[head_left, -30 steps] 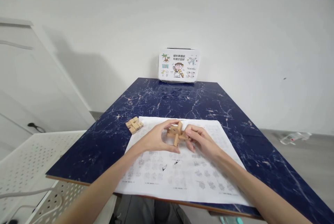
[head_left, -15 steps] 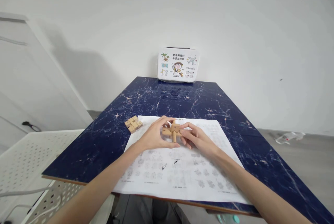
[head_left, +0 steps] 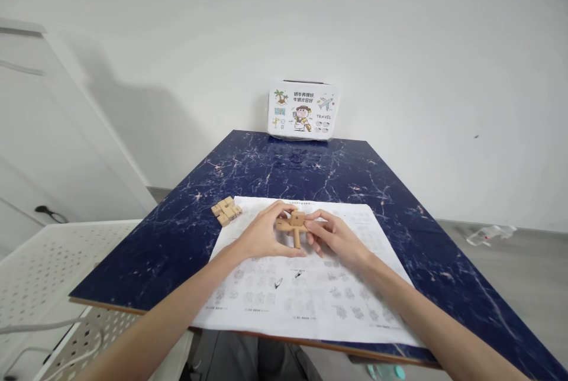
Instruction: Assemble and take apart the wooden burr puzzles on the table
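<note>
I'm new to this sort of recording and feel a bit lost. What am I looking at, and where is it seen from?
There is no machine here: a person works with two bare hands. The view comes from a camera worn on the head, looking forward and down, so the forearms reach in from below. The left hand and right hand hold a cross-shaped wooden object between their fingers. Below it, a printed sheet covers part of a dark blue, marble-patterned table; its small figures are too faint to make out. By the sheet's far left corner sits a cluster of wooden blocks. At the far end, against the wall, stands a white box with cartoon pictures and the word TRAVEL.
</note>
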A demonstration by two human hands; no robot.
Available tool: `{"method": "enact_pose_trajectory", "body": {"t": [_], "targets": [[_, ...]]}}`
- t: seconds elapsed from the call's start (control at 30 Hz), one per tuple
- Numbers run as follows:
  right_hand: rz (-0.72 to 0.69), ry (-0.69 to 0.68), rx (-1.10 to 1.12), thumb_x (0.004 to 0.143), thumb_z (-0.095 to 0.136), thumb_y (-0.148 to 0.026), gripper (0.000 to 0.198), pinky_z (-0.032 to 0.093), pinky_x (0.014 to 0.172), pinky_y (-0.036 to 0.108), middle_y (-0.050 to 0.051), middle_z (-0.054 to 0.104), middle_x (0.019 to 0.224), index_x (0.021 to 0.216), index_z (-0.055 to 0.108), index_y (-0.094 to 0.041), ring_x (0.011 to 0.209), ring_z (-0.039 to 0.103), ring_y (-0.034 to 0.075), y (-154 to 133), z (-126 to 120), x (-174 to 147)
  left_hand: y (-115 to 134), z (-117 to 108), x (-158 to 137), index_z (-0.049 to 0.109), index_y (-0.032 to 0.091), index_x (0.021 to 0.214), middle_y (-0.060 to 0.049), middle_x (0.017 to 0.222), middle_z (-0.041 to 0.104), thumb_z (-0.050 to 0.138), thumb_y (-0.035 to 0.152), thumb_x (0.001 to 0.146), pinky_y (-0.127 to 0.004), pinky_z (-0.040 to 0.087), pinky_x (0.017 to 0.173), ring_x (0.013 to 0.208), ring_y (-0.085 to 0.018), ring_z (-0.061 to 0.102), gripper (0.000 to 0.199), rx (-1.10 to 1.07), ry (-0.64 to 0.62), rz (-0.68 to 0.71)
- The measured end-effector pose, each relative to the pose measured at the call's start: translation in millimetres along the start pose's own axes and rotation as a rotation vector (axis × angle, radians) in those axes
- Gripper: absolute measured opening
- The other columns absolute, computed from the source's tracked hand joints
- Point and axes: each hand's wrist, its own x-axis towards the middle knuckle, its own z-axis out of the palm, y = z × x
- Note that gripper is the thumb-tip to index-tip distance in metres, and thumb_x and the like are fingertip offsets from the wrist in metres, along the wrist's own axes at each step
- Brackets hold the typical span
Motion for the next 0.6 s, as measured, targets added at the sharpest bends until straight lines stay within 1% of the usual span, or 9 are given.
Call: {"method": "enact_pose_trajectory", "body": {"t": [0.17,0.33,0.5,0.6], "targets": [[-0.007,0.008,0.006,0.087,0.076,-0.055,0.04,0.039,0.046,0.025,-0.003,0.063,0.067,0.101,0.061,-0.021,0.049,0.05,0.011,0.2,-0.6,1.3,0.4,1.6,-1.7,0.057,0.024,0.125,-0.009,0.123,0.065,0.094,0.05,0.061,-0.045,0.054,0.094,0.11,-0.03,0.066,0.079,0.017,0.004,0.031],[-0.005,0.004,0.014,0.089,0.074,-0.055,0.039,0.041,0.048,0.026,-0.003,0.064,0.068,0.103,0.061,-0.022,0.05,0.052,0.011,-1.0,-2.4,2.3,0.4,2.7,-2.5,0.055,0.026,0.13,-0.008,0.128,0.063,0.094,0.051,0.062,-0.046,0.053,0.097,0.115,-0.031,0.065,0.082,0.033,0.018,0.015],[-0.052,0.001,0.018,0.09,0.073,-0.055,0.036,0.038,0.047,0.026,-0.003,0.063,0.068,0.104,0.063,-0.023,0.049,0.05,0.011,-3.4,-5.8,0.5,3.1,4.0,-3.4,0.055,0.027,0.129,-0.008,0.132,0.063,0.095,0.051,0.06,-0.048,0.051,0.101,0.119,-0.032,0.063,0.083,0.035,0.036,0.01],[-0.077,0.005,0.081,0.091,0.072,-0.054,0.034,0.035,0.046,0.025,-0.004,0.061,0.066,0.106,0.064,-0.024,0.047,0.046,0.01,-7.0,-6.4,-1.4,3.5,4.3,-3.4,0.053,0.025,0.131,-0.009,0.131,0.063,0.095,0.05,0.058,-0.048,0.052,0.098,0.116,-0.032,0.064,0.088,0.026,0.06,-0.024]]}}
